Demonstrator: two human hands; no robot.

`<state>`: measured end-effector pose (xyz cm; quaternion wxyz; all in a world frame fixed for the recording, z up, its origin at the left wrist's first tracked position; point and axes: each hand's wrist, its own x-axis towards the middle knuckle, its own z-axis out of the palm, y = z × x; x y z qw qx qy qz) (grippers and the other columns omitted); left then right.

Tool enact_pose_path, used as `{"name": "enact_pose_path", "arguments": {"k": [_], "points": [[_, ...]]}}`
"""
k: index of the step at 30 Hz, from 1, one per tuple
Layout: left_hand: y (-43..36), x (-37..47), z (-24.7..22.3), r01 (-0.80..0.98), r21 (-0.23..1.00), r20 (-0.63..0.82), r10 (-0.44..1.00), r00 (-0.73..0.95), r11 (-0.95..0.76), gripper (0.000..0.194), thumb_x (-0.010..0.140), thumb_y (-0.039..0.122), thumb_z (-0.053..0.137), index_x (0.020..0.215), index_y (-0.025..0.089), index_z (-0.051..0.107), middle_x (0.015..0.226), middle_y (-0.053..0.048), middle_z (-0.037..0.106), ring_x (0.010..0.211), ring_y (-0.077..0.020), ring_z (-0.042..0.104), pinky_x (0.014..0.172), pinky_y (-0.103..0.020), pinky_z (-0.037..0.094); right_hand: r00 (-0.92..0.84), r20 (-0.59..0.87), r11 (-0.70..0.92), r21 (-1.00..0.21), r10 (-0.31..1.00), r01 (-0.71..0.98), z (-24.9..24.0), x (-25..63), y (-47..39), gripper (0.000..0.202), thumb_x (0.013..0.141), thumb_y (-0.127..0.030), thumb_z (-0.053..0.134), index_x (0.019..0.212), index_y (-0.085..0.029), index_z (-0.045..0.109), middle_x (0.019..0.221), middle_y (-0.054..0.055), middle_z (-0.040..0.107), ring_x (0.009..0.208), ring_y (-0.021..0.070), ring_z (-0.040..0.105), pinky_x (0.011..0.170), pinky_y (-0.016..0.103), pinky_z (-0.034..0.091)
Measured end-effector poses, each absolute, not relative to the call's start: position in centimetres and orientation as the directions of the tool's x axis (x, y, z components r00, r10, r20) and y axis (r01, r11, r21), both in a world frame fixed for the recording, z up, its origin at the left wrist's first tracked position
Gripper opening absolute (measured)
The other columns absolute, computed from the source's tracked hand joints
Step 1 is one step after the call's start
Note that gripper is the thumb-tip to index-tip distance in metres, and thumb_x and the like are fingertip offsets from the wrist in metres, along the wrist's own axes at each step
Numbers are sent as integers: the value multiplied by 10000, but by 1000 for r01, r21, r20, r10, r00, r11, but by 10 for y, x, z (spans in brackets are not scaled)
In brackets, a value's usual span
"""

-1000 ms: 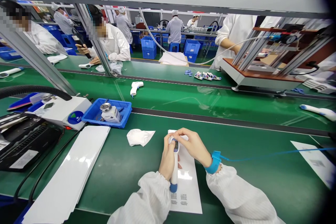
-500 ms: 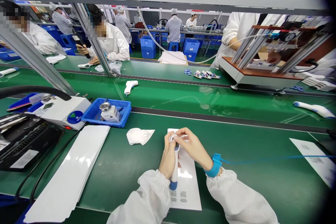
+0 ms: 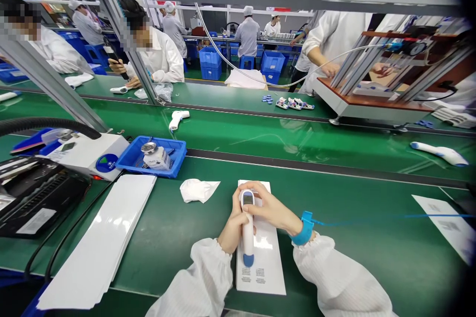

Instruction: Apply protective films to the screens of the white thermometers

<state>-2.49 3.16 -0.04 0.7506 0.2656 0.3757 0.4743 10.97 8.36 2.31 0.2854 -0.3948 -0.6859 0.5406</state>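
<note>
Both hands are closed around a white infrared thermometer (image 3: 248, 233) with a small dark display near its top and a blue end cap toward me. My left hand (image 3: 231, 230) grips its left side, the thumb lying across the body. My right hand (image 3: 273, 210) wraps the display end from the right, with some fingertips hidden behind it. Beneath the thermometer lies a white printed sheet (image 3: 269, 262), with small blocks of text at its near end. To the left, a crumpled white cloth or tissue (image 3: 199, 190) rests on the green bench (image 3: 167, 242).
A stack of white sheets (image 3: 100, 237) lies left, beside a white box-shaped device (image 3: 107, 156) and a blue tray (image 3: 174, 168). Two more thermometers, one left (image 3: 178, 120) and one right (image 3: 441, 152), are on the green conveyor. A blue cord (image 3: 372, 220) runs from my right wrist.
My right fingers have come down from a thin white strip at the display end to grip the thermometer, and its display now shows. The conveyor's thermometers have shifted left.
</note>
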Motion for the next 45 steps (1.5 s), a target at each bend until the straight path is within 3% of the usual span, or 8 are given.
{"name": "enact_pose_path", "arguments": {"k": [4,8,17,22,27,37,41,45], "points": [[38,-21,11,-541,716,-389,895,216,442,609,813,332,434,1382,255,230,923,-33,517,609,-133,527,491,-252,469,-574,-104,9,-982,812,190,31,108,81,446,743,-173,607,1176,-263,546,1285,54,482,1272,239,412,1083,433,326],[44,-16,12,-459,755,-437,881,182,469,520,891,352,406,1376,277,233,876,-12,500,554,-112,489,444,-228,446,-612,-169,-119,-985,773,122,37,114,82,499,728,-203,631,1212,-277,537,1357,50,435,1244,235,447,1025,404,392],[42,-24,10,-417,761,-402,866,297,497,702,843,207,494,1446,312,149,911,-16,481,691,-136,530,532,-248,494,-470,-145,-92,-987,870,134,27,115,86,327,856,-472,559,1083,-247,631,1218,66,583,1089,236,547,999,426,408],[42,-28,8,-422,755,-357,854,378,502,844,760,140,554,1452,290,96,1083,-56,482,683,-112,542,600,-277,497,-564,-165,-177,-984,809,35,22,120,83,427,820,-415,629,1215,-267,567,1226,57,562,1083,220,547,979,393,418],[41,-25,9,-329,827,-332,869,367,455,966,667,67,574,1454,286,57,984,-19,498,616,-92,522,598,-258,459,-636,-166,-209,-978,754,8,20,129,83,587,742,-333,708,1289,-282,501,1318,53,487,1123,219,529,979,381,416],[35,-13,3,-269,917,-236,944,231,295,955,603,15,472,1444,298,120,990,-10,490,605,-74,465,553,-211,413,-431,33,131,-971,902,199,15,110,82,285,752,-209,629,1035,-238,610,1119,41,587,1120,231,520,1031,406,354],[34,-14,6,-275,909,-258,941,218,313,934,624,23,483,1441,275,108,892,8,498,561,-81,459,543,-221,404,-329,76,145,-971,941,190,12,101,75,163,826,-247,560,979,-232,613,1087,41,595,1101,224,531,1016,389,364],[35,-15,8,-290,902,-265,941,211,319,949,608,15,488,1440,281,116,878,7,496,610,-102,494,561,-220,403,-399,-10,41,-992,917,119,14,101,68,332,798,-223,576,1129,-249,556,1218,47,531,1190,221,484,1038,381,358]]}}
